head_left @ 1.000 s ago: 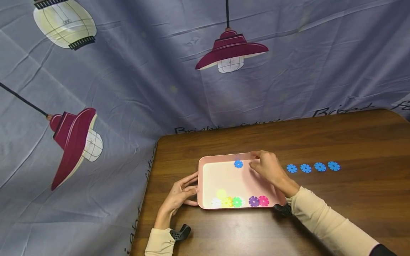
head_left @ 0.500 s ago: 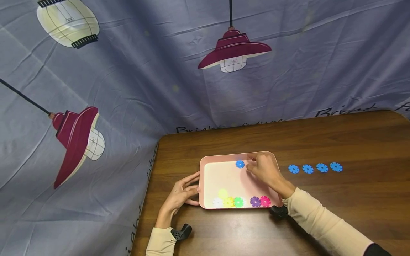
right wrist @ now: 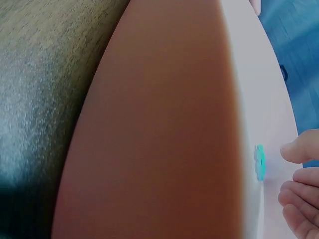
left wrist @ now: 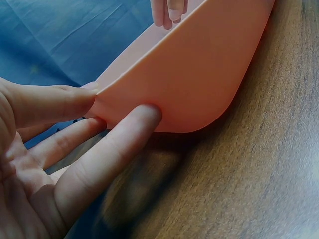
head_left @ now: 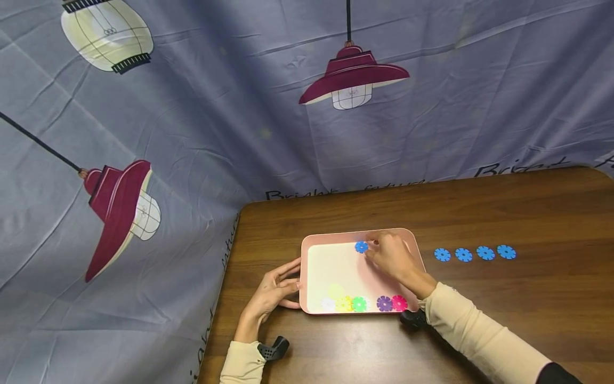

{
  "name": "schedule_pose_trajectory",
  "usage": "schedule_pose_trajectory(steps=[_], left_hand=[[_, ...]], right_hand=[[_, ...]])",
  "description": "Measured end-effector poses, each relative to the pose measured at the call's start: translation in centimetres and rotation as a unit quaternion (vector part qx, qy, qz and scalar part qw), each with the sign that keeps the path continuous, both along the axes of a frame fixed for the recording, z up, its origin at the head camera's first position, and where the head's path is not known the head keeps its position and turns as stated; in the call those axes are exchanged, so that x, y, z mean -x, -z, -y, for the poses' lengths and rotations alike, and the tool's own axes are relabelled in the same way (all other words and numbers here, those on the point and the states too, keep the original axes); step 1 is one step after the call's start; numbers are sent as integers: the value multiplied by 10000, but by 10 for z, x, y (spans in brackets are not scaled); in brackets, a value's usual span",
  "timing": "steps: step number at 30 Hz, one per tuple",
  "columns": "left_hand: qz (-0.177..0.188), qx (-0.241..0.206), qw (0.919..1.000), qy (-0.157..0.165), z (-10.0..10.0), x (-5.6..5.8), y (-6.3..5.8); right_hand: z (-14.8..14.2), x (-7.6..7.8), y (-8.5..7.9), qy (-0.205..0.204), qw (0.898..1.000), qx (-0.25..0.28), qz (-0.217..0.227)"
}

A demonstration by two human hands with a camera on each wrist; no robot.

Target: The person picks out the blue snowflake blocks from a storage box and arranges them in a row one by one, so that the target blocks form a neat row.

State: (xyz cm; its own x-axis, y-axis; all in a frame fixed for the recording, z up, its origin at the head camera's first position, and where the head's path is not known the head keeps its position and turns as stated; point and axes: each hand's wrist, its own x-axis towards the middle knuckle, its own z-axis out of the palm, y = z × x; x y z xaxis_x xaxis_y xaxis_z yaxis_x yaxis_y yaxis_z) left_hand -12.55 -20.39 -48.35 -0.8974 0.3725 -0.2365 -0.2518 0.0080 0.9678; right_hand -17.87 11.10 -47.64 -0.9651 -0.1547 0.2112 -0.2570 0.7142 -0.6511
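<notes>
A pink tray (head_left: 331, 266) lies on the table with several notched, snowflake-shaped plastic discs in it. My left hand (head_left: 271, 290) rests against the tray's left side; in the left wrist view its fairly straight fingers (left wrist: 124, 144) touch the outer wall and rim. Over the tray's right half is my right hand (head_left: 390, 256), its fingertips beside a blue disc (head_left: 361, 247) near the back wall. In the right wrist view thumb and fingers are apart with nothing between them, and a teal-looking disc (right wrist: 260, 162) stands out close to the thumb.
Along the tray's front wall lie white, yellow (head_left: 344, 304), green (head_left: 358, 304), purple (head_left: 384, 303) and pink (head_left: 399, 303) discs. Several blue discs (head_left: 463, 254) form a row on the wooden table (head_left: 518, 304) to the right. A printed curtain (head_left: 230, 106) hangs behind.
My right hand has moved left across the tray, closer to the blue disc. The left hand keeps its place on the tray. The whole head view has shifted slightly.
</notes>
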Motion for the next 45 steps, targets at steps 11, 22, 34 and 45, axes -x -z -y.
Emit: schedule_pose_trajectory(steps=[11, 22, 34, 45], left_hand=[[7, 17, 10000, 3, 0, 1, 0], [13, -3, 10000, 26, 2, 1, 0], [11, -79, 9999, 74, 2, 2, 1], [0, -17, 10000, 40, 1, 1, 1]], right_hand=[[6, 2, 4, 31, 9999, -80, -145], [10, 1, 8, -111, 9997, -214, -99], [13, 1, 14, -176, 9996, -236, -27], [19, 1, 16, -187, 9996, -166, -108]])
